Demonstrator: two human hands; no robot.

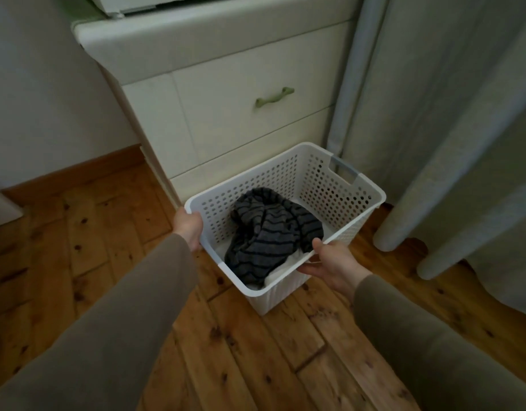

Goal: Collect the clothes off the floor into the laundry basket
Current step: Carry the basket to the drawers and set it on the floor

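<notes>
White laundry basket (pixel 285 185) sat on the wooden floor (pixel 255 351), roughly centre frame, turned at an angle so one corner pointed toward the camera. Walls were perforated; a cut-out handle (pixel 343 170) with a grey grip showed on the far right wall. Inside: a dark grey garment with black stripes (pixel 270 232), crumpled, lying on top of something white (pixel 288 262) on the bottom, of which only a bit showed near the near right wall. Left hand (pixel 189 226) was closed over the basket's left corner, fingers wrapped on the rim, thumb side on the outside wall. Right hand (pixel 332 262) was at the near right rim: thumb hooked over the top edge, fingers spread apart below it against the outside wall, so a loose hold on the rim rather than a tight clamp. Could not tell whether the basket was resting on the floor or lifted slightly. Both arms were in brown sleeves (pixel 122 321), reaching in from the near edge. Just behind the basket stood a cream cabinet (pixel 226 114) with drawers, one carrying a pale green handle (pixel 274 97); basket's far corner was near the bottom drawer, contact unclear. To the right hung a pale grey curtain (pixel 448 129), its folds reaching the floor just beside the basket's right side. Left of the cabinet was a plain wall with a wooden skirting board (pixel 75 170). No loose clothes showed on the visible floor.
</notes>
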